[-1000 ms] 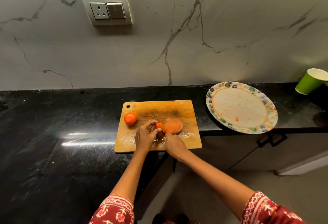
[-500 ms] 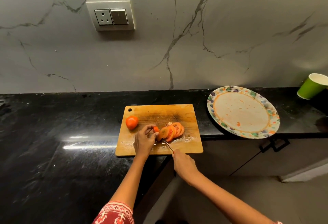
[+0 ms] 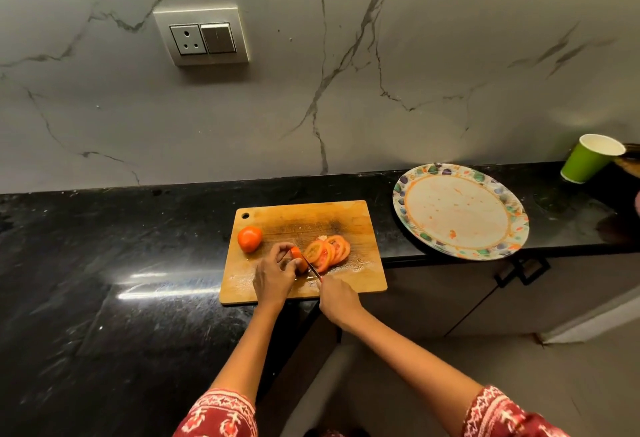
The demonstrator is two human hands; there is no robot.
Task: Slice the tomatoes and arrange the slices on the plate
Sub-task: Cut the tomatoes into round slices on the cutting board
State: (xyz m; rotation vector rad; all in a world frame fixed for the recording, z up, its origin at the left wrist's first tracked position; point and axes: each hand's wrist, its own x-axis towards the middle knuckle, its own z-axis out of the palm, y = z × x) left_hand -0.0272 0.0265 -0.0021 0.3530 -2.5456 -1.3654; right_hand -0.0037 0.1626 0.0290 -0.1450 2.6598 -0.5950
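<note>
Left fingers (image 3: pixel 282 251) pinch the glossy tomato stub (image 3: pixel 298 259) (round slices (image 3: pixel 329 251) beside); right fingers (image 3: pixel 329 286) grip the knife (image 3: pixel 311 268).

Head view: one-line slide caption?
Left hand steadies a tomato end piece as right hand cuts with a knife beside finished slices; plate awaits.

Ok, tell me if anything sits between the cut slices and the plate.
Nothing visible does. The slices lie on the cutting board, and only bare board and black counter separate them from the plate on their right.
</note>
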